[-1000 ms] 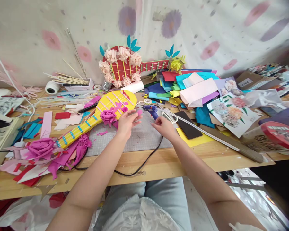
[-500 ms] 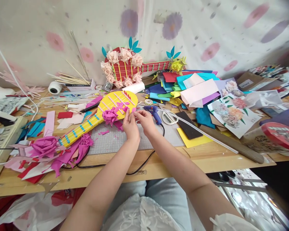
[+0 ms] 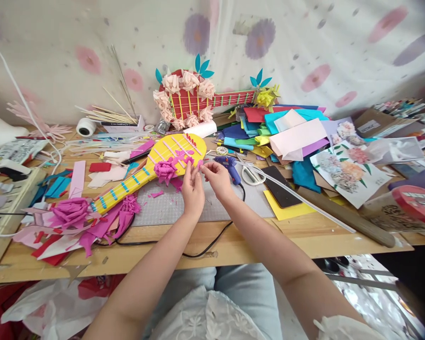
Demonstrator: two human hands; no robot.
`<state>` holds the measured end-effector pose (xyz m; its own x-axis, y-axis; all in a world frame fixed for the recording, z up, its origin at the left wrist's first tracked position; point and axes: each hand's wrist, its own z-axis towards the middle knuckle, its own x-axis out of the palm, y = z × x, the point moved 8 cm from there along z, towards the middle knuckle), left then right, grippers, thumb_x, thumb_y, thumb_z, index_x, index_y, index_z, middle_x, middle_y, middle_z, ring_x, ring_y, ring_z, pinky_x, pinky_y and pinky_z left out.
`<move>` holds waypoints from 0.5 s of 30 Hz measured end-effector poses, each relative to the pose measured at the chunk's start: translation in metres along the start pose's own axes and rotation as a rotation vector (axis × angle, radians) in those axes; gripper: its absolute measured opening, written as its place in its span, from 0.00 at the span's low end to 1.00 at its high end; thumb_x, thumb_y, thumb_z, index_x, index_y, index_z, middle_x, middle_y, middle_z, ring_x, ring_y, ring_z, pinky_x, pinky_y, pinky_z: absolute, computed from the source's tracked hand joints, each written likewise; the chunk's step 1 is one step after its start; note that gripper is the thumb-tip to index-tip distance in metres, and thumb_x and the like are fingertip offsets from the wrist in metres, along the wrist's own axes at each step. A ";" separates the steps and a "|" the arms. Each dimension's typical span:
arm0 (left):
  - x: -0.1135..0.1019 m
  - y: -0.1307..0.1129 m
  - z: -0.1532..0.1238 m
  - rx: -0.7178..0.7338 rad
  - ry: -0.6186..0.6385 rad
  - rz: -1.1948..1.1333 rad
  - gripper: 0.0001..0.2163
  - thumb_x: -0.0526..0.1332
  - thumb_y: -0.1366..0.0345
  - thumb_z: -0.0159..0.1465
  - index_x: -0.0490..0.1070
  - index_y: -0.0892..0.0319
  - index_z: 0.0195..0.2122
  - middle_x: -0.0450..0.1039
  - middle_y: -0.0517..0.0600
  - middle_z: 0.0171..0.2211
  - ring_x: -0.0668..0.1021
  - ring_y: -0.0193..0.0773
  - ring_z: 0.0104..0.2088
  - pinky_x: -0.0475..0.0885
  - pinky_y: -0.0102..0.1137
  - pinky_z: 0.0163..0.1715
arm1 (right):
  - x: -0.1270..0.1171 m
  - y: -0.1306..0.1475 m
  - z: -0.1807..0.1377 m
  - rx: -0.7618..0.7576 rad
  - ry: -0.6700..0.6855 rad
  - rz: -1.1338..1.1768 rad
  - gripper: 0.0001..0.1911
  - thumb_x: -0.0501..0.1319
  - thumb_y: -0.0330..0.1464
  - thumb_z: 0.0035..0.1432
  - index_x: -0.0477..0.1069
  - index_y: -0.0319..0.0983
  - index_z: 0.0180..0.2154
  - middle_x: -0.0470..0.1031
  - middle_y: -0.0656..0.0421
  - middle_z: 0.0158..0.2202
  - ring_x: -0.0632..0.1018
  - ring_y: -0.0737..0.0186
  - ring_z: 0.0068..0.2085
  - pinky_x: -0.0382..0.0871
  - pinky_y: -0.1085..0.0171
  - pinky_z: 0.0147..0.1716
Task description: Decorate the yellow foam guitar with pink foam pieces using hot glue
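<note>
You hold a small pink foam piece point(image 3: 199, 164) between the fingertips of both hands, just beside the lower edge of the yellow foam guitar point(image 3: 156, 163), which lies on the grey cutting mat point(image 3: 184, 203). Your left hand point(image 3: 192, 189) pinches it from below and your right hand point(image 3: 217, 178) pinches it from the right side, so both hands are closed on the same piece. It is too small to tell its exact shape. Keep the grip light, because such thin foam probably creases easily, and work with the fingertips only. Hold your wrists low over the mat so the piece does not shake. The pink foam flower point(image 3: 165, 170) on the guitar body is very near to your left fingers; take care not to press it. The blue glue gun point(image 3: 227, 165) lies just behind your right hand, with its black cord point(image 3: 212, 243) running under your forearm, so keep your right wrist away from the nozzle. The scissors point(image 3: 250, 174) are close by on the right.
</note>
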<state>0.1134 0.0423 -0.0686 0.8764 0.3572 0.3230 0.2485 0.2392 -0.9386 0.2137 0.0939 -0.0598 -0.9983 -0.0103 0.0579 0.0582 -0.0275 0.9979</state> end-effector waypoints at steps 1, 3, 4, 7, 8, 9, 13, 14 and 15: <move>-0.002 -0.001 -0.001 0.006 0.002 0.006 0.16 0.60 0.68 0.62 0.67 0.52 0.51 0.73 0.52 0.52 0.71 0.36 0.58 0.68 0.28 0.53 | 0.001 0.000 0.000 0.006 0.014 0.001 0.15 0.66 0.43 0.42 0.67 0.39 0.25 0.69 0.63 0.24 0.67 0.71 0.24 0.63 0.68 0.25; -0.006 -0.004 0.000 0.014 -0.011 0.004 0.16 0.61 0.68 0.60 0.66 0.52 0.50 0.74 0.52 0.51 0.73 0.36 0.56 0.69 0.28 0.51 | 0.004 0.000 -0.001 0.016 0.051 0.026 0.16 0.67 0.43 0.41 0.67 0.39 0.24 0.69 0.64 0.23 0.67 0.71 0.24 0.64 0.68 0.25; -0.009 -0.005 0.002 0.018 -0.030 0.003 0.16 0.61 0.68 0.60 0.65 0.53 0.49 0.74 0.53 0.49 0.74 0.36 0.53 0.70 0.28 0.49 | 0.005 0.000 -0.001 0.026 0.075 0.040 0.16 0.67 0.43 0.40 0.67 0.39 0.24 0.68 0.64 0.23 0.67 0.71 0.24 0.64 0.68 0.25; -0.020 -0.008 0.012 -0.002 -0.098 0.015 0.14 0.63 0.69 0.57 0.63 0.55 0.43 0.75 0.49 0.38 0.78 0.34 0.42 0.71 0.28 0.43 | 0.008 -0.001 -0.001 0.081 0.167 0.055 0.18 0.69 0.44 0.37 0.68 0.39 0.24 0.68 0.65 0.21 0.68 0.72 0.23 0.64 0.68 0.25; -0.022 -0.008 0.015 -0.029 -0.105 0.019 0.14 0.63 0.70 0.55 0.63 0.55 0.41 0.75 0.48 0.35 0.79 0.33 0.38 0.71 0.27 0.40 | 0.009 -0.002 -0.001 0.099 0.204 0.051 0.18 0.69 0.43 0.36 0.68 0.38 0.23 0.69 0.65 0.21 0.68 0.72 0.23 0.64 0.68 0.25; -0.023 -0.007 0.018 -0.065 -0.099 0.022 0.13 0.64 0.70 0.54 0.62 0.56 0.39 0.74 0.46 0.32 0.78 0.32 0.35 0.71 0.27 0.38 | 0.010 -0.002 -0.001 0.115 0.241 0.045 0.18 0.70 0.43 0.36 0.68 0.38 0.23 0.69 0.65 0.21 0.68 0.72 0.23 0.64 0.68 0.25; -0.023 -0.003 0.024 -0.179 -0.076 0.044 0.13 0.65 0.70 0.53 0.61 0.57 0.35 0.72 0.42 0.25 0.76 0.29 0.26 0.68 0.24 0.29 | 0.013 -0.004 -0.003 0.152 0.333 0.027 0.17 0.70 0.41 0.37 0.69 0.38 0.24 0.69 0.66 0.20 0.68 0.73 0.22 0.64 0.69 0.25; -0.024 -0.002 0.023 -0.193 -0.092 0.051 0.13 0.65 0.71 0.53 0.60 0.56 0.35 0.71 0.41 0.24 0.75 0.29 0.24 0.68 0.24 0.27 | 0.014 -0.005 -0.004 0.164 0.334 0.028 0.16 0.70 0.41 0.37 0.69 0.38 0.24 0.69 0.66 0.20 0.69 0.73 0.22 0.64 0.70 0.25; -0.025 -0.002 0.023 -0.204 -0.112 0.056 0.13 0.64 0.72 0.54 0.59 0.56 0.35 0.70 0.41 0.22 0.75 0.29 0.23 0.67 0.24 0.26 | 0.014 -0.006 -0.004 0.177 0.329 0.032 0.16 0.70 0.40 0.38 0.69 0.38 0.24 0.70 0.66 0.21 0.69 0.73 0.22 0.65 0.70 0.24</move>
<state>0.0814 0.0534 -0.0725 0.8426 0.4655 0.2709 0.2893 0.0331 -0.9567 0.1990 0.0896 -0.0652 -0.9380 -0.3299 0.1063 0.0586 0.1514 0.9867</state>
